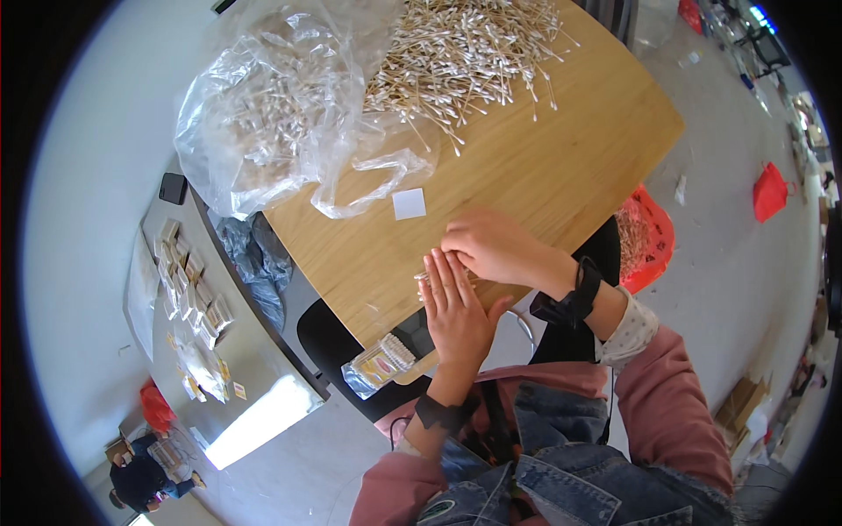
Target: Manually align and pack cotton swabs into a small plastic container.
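Left hand (455,302), nearer than the card (409,203) and rightward: flat, unclenched, over swabs (421,277) on the counter (570,158). Light, even pressure should keep them parallel. Long axis: roughly left–right; white tips show leftward. Right hand (488,242), beside it: curled; grip indeterminable. Beyond the card: pile (465,57).

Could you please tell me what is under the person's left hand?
Thin, white-tipped cotton swabs show at the edge of the flat left hand, over the light-brown wooden table. The hand covers the rest, so their number cannot be told.
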Motion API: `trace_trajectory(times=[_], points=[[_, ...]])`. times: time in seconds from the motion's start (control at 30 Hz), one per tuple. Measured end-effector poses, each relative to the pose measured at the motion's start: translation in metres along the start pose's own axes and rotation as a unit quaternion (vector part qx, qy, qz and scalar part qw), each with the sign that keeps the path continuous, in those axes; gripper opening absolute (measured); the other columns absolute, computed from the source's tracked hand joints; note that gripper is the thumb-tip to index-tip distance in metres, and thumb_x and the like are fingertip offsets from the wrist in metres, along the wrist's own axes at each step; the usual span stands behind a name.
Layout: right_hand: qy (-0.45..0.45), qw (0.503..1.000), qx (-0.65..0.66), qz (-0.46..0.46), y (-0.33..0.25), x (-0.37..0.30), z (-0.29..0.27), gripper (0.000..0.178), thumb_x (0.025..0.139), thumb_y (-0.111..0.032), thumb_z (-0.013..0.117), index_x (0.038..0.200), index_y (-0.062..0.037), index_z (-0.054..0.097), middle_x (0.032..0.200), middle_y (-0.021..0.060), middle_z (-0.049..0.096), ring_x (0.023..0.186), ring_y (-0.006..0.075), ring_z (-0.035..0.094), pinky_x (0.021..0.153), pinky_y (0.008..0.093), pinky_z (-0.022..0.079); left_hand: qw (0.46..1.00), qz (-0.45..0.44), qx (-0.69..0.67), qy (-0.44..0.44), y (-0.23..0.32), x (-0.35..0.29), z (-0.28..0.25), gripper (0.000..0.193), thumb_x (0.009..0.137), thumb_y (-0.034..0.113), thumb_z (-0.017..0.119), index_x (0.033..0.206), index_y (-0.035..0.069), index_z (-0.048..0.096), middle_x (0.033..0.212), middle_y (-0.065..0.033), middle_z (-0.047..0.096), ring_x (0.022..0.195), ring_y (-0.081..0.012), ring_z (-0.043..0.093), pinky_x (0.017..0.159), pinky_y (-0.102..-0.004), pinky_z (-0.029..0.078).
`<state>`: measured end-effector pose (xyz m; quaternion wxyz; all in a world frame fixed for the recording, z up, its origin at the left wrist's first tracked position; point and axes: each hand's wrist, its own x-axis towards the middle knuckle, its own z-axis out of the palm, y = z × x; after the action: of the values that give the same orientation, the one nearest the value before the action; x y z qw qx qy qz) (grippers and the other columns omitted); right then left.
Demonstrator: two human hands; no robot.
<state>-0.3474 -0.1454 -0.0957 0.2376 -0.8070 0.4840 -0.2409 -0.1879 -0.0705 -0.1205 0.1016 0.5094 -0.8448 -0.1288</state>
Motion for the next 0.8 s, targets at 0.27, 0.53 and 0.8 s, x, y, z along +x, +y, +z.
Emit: trace_trajectory(times=[0.27,0.53,0.8], points=[[0.324,0.923,-0.031,0.204,0.067,0.075,-0.022,0.029,0.084,-0.02,0.078,0.098,-0.0043,0.058,0.089,0.0102,0.066,0.076,0.0296,0.065,0.067,0.0393,0.052,1.0,-0.005,0.013,0.009,0.003,0.014,0.001,0.103,0.089,0.065,0.056,0.151,-0.012,0.027,0.161,-0.0288,0.024,0.152,-0.0401,0.019,0.122,-0.0531,0.017],[0.368,0.898,-0.064,0.234,0.081,0.088,0.0,0.02,0.08,-0.011,0.074,0.091,-0.0046,0.058,0.088,0.0139,0.068,0.082,0.0349,0.067,0.067,0.0445,0.052,1.0,-0.004,-0.004,0.012,0.005,0.015,-0.001,0.102,0.088,0.065,0.056,0.15,-0.011,0.03,0.16,-0.028,0.026,0.152,-0.0395,0.021,0.122,-0.0531,0.018],[0.257,0.945,0.054,0.194,0.039,-0.004,-0.021,0.007,0.085,-0.003,0.067,0.082,-0.0035,0.06,0.078,0.0111,0.066,0.075,0.0308,0.065,0.064,0.0399,0.05,1.0,-0.005,-0.003,0.012,0.0,0.013,-0.002,0.1,0.088,0.062,0.059,0.15,-0.011,0.031,0.16,-0.0288,0.027,0.151,-0.0401,0.023,0.122,-0.0528,0.02]])
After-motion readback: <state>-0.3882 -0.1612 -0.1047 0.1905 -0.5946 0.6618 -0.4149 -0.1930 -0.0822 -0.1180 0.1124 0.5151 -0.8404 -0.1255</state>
